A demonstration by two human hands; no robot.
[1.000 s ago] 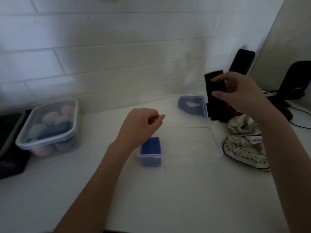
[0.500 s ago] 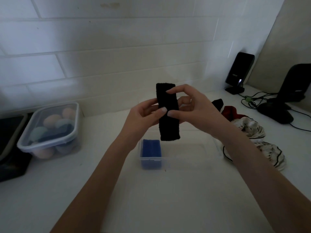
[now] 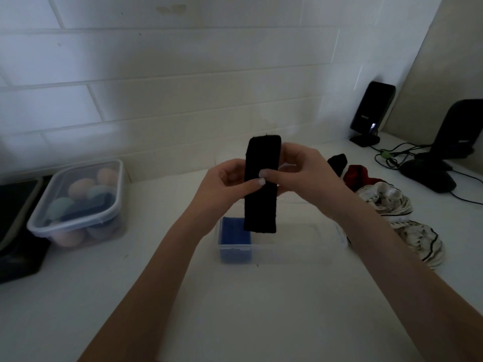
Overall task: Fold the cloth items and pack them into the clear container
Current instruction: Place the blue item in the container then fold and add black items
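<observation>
A long black cloth band (image 3: 261, 205) hangs upright in front of me, pinched near its middle by both hands. My left hand (image 3: 227, 184) grips its left edge and my right hand (image 3: 305, 173) grips its right edge, thumbs meeting on the front. Below the band sits the clear container (image 3: 300, 246) on the white counter, with a folded blue cloth (image 3: 235, 239) standing at its left end. To the right lie a white cloth with dark trim (image 3: 407, 226), a red cloth (image 3: 358, 176) and a black cloth (image 3: 338, 163).
A lidded clear box of pastel sponges (image 3: 81, 202) stands at the left by the tiled wall, with a dark object (image 3: 15, 231) beside it. Black speakers (image 3: 371, 113) and cables (image 3: 392, 158) fill the back right corner.
My right hand has brought the black band from the right side to the centre, and my left hand has come up and taken hold of it. In the last half second both hands hold it steady.
</observation>
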